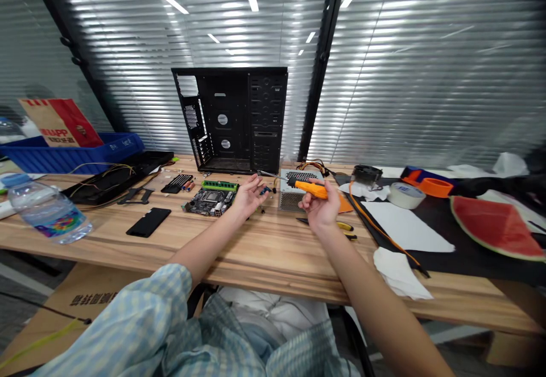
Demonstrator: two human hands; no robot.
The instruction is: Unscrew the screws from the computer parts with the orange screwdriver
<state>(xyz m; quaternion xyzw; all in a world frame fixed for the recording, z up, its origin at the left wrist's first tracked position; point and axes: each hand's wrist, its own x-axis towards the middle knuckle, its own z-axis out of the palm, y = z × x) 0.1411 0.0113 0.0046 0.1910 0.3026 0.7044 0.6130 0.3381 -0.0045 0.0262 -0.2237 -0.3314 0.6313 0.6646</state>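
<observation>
An orange-handled screwdriver (311,188) is in my right hand (323,209), its fingers wrapped round the handle. The metal shaft points left, over the table. At the tip of that shaft is my left hand (249,196), palm turned up, thumb and forefinger pinched; whatever sits between them is too small to make out. Left of this hand lies a motherboard (209,201) with a green memory stick (220,185). Below the screwdriver stands a grey metal power supply (292,201). Pliers with yellow handles (344,226) lie partly hidden behind my right hand.
An open black computer case (232,121) stands upright at the back. To the left are a black drive (149,222), a water bottle (51,212) and a blue bin (77,158). Rightward lie a cooler fan (367,175), a tape roll (406,195), paper (407,226) and watermelon (497,226).
</observation>
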